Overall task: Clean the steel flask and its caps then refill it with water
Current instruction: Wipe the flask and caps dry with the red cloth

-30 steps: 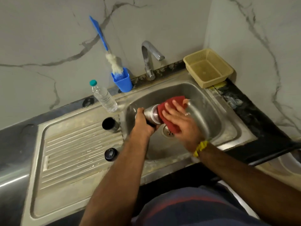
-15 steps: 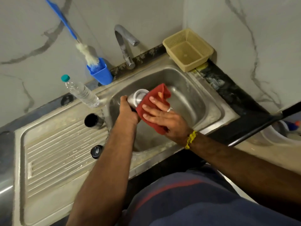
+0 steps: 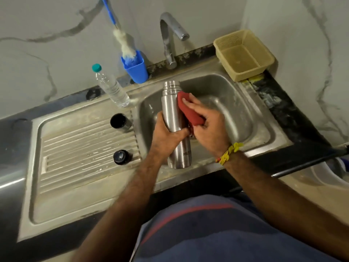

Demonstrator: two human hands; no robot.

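two hands worked tall uncapped steel flask (image 3: pixel 176 118) over sink basin (image 3: pixel 245 110): left hand (image 3: pixel 166 135) gripped mid-body, right hand (image 3: pixel 207 127) pinched red scrub cloth (image 3: pixel 188 108) against side. best rotate flask, long strokes.

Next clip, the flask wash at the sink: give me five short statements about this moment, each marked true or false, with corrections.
1. The left hand grips the steel flask around its middle. True.
2. The right hand holds a blue sponge against the flask. False: it holds a red scrub pad.
3. The flask's mouth is closed with a cap. False: the threaded neck is bare, and two dark caps sit on the drainboard.
4. Water is running from the tap. False: no stream shows.
5. A clear plastic bottle stands left of the sink basin. True.
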